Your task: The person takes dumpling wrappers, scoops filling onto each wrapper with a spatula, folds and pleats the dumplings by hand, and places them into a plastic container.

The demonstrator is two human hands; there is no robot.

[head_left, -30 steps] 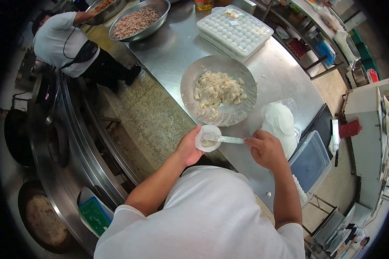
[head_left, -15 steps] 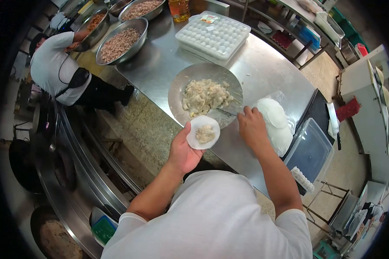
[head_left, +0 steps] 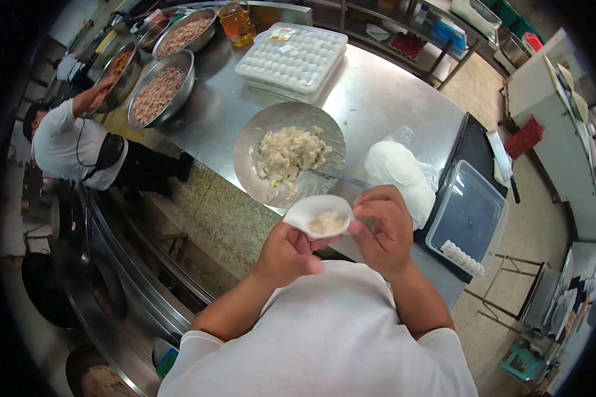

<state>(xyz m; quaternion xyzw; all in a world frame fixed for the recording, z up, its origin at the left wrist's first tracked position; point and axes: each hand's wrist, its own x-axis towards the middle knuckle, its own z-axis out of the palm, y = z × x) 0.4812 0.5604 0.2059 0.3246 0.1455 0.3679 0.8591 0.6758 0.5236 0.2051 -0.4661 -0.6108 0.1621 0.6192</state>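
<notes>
A round white dumpling wrapper (head_left: pixel 299 210) with a pale lump of filling (head_left: pixel 328 222) on it rests in my left hand (head_left: pixel 286 255), whose fingers curl up under its sides. At the wrapper's right edge is my right hand (head_left: pixel 384 228), thumb and fingertips bent in and pinching the rim. Just beyond stands a wide metal bowl (head_left: pixel 245 142) of chunky pale filling (head_left: pixel 291 153). A flat metal spatula (head_left: pixel 343 176) leans in it, its handle end hidden behind my right hand. Right of the bowl sits a white stack of wrappers (head_left: pixel 397 175), partly in clear plastic.
Farther back are a lidded tray of dumplings (head_left: pixel 295 56), metal bowls of minced filling (head_left: pixel 157 96) and an oil jug (head_left: pixel 237 25). To the right lie a clear tray (head_left: pixel 470 205) with several dumplings (head_left: pixel 462 258) and a cleaver (head_left: pixel 500 153). A co-worker (head_left: pixel 73 145) stands at left.
My right hand has left the spatula and come to the wrapper's right edge. The wrapper, flat before, is now curved up at its sides. The view has shifted slightly.
</notes>
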